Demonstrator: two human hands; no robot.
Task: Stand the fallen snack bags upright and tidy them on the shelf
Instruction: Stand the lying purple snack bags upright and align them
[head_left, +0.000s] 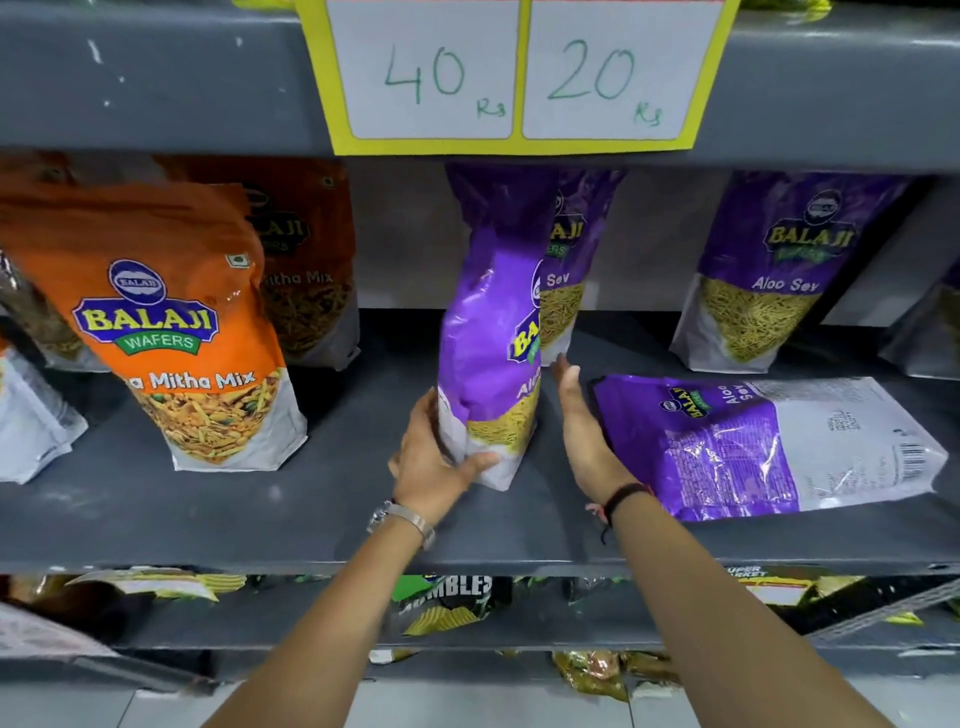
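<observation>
- Fingers of left hand (434, 457) wrap the base of a purple bag (485, 332), upright mid-shelf (208, 514).
- Right hand (584, 421) flat, fingers straight, holding nothing, just right of it.
- Fallen bag (769, 447) lies flat, near right.

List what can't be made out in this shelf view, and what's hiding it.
- Rear purple bag, head view: mostly hidden by the front bag held in the left hand.
- Rear orange bag: name partly covered by the front orange bag.
- Fallen bag: back print too small to read.
- Far-left packs: cut off by the frame edge.
- Right hand: open; contact with the front bag unclear.
</observation>
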